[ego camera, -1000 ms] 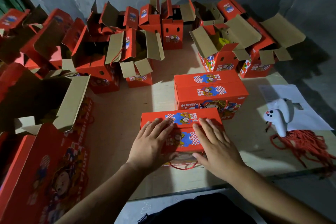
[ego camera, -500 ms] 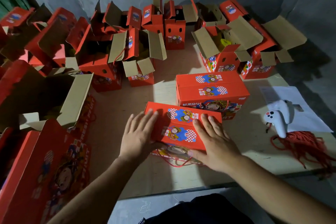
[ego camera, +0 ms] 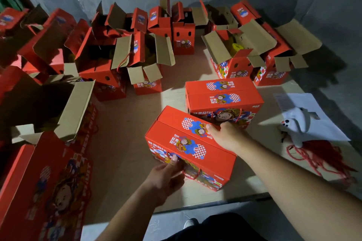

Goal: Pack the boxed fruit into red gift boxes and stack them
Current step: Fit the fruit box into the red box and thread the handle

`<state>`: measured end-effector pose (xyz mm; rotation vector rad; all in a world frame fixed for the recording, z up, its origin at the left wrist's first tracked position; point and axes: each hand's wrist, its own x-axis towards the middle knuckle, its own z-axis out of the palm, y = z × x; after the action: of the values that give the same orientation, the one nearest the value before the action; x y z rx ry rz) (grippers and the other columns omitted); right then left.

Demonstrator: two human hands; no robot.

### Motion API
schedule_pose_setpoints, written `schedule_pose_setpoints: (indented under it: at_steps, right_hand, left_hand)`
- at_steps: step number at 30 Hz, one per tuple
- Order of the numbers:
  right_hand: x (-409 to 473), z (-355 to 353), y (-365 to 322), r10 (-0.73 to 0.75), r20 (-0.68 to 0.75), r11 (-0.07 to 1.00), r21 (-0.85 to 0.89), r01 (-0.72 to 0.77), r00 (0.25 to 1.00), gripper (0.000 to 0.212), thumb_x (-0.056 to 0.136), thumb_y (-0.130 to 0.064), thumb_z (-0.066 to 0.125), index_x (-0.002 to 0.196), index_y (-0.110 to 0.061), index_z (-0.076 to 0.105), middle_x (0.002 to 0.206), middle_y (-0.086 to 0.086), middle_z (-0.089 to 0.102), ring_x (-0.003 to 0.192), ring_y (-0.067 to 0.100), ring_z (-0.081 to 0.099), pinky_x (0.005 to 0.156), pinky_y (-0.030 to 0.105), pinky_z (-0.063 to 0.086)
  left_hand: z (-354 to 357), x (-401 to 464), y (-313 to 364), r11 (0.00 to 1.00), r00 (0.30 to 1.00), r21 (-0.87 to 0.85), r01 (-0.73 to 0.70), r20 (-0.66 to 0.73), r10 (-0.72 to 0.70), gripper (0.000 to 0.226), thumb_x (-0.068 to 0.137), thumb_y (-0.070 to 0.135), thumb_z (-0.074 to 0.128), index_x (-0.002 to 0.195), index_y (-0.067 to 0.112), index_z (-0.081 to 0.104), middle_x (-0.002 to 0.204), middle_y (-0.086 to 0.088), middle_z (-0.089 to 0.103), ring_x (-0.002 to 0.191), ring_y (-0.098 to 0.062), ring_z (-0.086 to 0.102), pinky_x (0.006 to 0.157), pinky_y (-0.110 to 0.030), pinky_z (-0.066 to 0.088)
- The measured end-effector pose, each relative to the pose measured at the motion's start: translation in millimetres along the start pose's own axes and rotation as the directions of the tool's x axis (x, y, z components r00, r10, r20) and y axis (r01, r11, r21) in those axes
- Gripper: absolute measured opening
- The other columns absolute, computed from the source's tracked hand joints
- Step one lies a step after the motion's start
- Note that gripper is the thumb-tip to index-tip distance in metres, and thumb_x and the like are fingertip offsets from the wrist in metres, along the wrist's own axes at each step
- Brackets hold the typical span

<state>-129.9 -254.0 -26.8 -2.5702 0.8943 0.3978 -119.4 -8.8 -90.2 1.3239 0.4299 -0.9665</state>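
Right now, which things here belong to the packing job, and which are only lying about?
Job: closed box in hands; left hand; right hand; second closed box; open boxes.
Lying about: white gadget; paper sheet; red cords.

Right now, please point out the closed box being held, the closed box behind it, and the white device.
held closed box [ego camera: 176, 133], head view, red top panel
closed box behind [ego camera: 244, 94], head view, top panel
white device [ego camera: 297, 123], head view, its body
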Motion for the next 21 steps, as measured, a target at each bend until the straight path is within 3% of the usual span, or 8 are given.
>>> schedule_pose_setpoints:
  at_steps: [4, 7, 10, 13, 14, 16, 18, 21]
  right_hand:
    - [22, -4, -6, -0.030, 0.173, 0.951, 0.309, -0.025, 0.984, 0.047, 0.097, -0.055, 0.055, 0.100, -0.011, 0.072, 0.100, 0.007, 0.075, 0.096, 0.029, 0.071, 0.089, 0.036, 0.055]
    - [26, -2, -22, -0.070, 0.006, 0.874, 0.483, 0.058, 0.998, 0.013, 0.094, -0.023, 0.070, 0.086, -0.013, 0.072, 0.086, 0.008, 0.073, 0.084, 0.025, 0.069, 0.074, 0.031, 0.050]
    - [0, -4, -47, -0.153, -0.155, 0.726, 0.653, 0.217, 0.976, 0.011, 0.094, -0.017, 0.068, 0.084, -0.016, 0.071, 0.084, 0.002, 0.072, 0.084, 0.020, 0.065, 0.078, 0.032, 0.048]
    - [-49, -12, -67, -0.430, -0.126, 0.420, 0.849, 0.322, 0.894, 0.015, 0.089, -0.027, 0.065, 0.093, -0.015, 0.074, 0.095, -0.001, 0.077, 0.097, 0.017, 0.071, 0.090, 0.033, 0.052]
    - [-64, -9, -69, -0.504, -0.083, 0.393, 0.864, 0.314, 0.860, 0.019, 0.090, -0.030, 0.064, 0.099, -0.016, 0.073, 0.098, 0.000, 0.077, 0.102, 0.020, 0.071, 0.093, 0.036, 0.053]
    - [-81, -2, -66, -0.518, 0.032, 0.523, 0.803, 0.287, 0.855, 0.015, 0.094, -0.026, 0.065, 0.090, -0.013, 0.071, 0.087, 0.006, 0.074, 0.088, 0.025, 0.069, 0.091, 0.047, 0.052]
    - [-82, -14, -66, -0.458, 0.063, 0.598, 0.760, 0.255, 0.887, 0.017, 0.096, -0.015, 0.064, 0.079, -0.013, 0.068, 0.070, 0.007, 0.063, 0.063, 0.015, 0.056, 0.072, 0.043, 0.046]
    - [-66, -69, -70, -0.356, -0.054, 0.496, 0.835, 0.238, 0.933, 0.027, 0.094, -0.028, 0.061, 0.070, -0.014, 0.064, 0.062, 0.007, 0.051, 0.047, 0.014, 0.044, 0.061, 0.035, 0.035]
  left_hand:
    - [12, -19, 37, 0.987, 0.994, -0.145, 0.067, 0.095, -0.054, 0.030, 0.106, 0.027, 0.057, 0.081, 0.017, 0.071, 0.075, 0.003, 0.069, 0.044, -0.005, 0.039, 0.046, -0.018, 0.042]
    - [31, -39, 76, 0.968, 0.974, -0.242, -0.064, 0.196, 0.114, 0.033, 0.105, 0.031, 0.054, 0.078, 0.020, 0.071, 0.080, 0.006, 0.070, 0.047, -0.005, 0.038, 0.052, -0.017, 0.038]
    - [49, -57, 109, 0.930, 0.917, -0.236, -0.282, 0.220, 0.334, 0.031, 0.105, 0.029, 0.054, 0.089, 0.020, 0.079, 0.093, 0.004, 0.072, 0.053, -0.006, 0.038, 0.057, -0.021, 0.038]
    - [55, -66, 126, 0.876, 0.855, -0.066, -0.478, 0.194, 0.482, 0.027, 0.104, 0.030, 0.060, 0.107, 0.011, 0.078, 0.104, 0.000, 0.077, 0.073, -0.011, 0.058, 0.065, -0.022, 0.044]
    - [54, -68, 128, 0.854, 0.837, 0.007, -0.520, 0.208, 0.507, 0.031, 0.101, 0.035, 0.064, 0.110, 0.010, 0.079, 0.108, -0.002, 0.079, 0.079, -0.012, 0.064, 0.068, -0.021, 0.049]
    - [45, -71, 132, 0.782, 0.801, 0.197, -0.592, 0.257, 0.541, 0.044, 0.093, 0.050, 0.064, 0.109, 0.012, 0.080, 0.110, -0.002, 0.080, 0.077, -0.014, 0.066, 0.068, -0.024, 0.052]
    - [31, -71, 137, 0.614, 0.750, 0.446, -0.652, 0.254, 0.611, 0.047, 0.092, 0.058, 0.060, 0.101, 0.018, 0.083, 0.100, 0.002, 0.081, 0.069, -0.009, 0.063, 0.067, -0.026, 0.051]
    - [1, -60, 144, 0.450, 0.599, 0.599, -0.663, 0.064, 0.798, 0.033, 0.100, 0.046, 0.063, 0.090, 0.021, 0.083, 0.086, 0.005, 0.080, 0.071, -0.007, 0.068, 0.076, -0.032, 0.054]
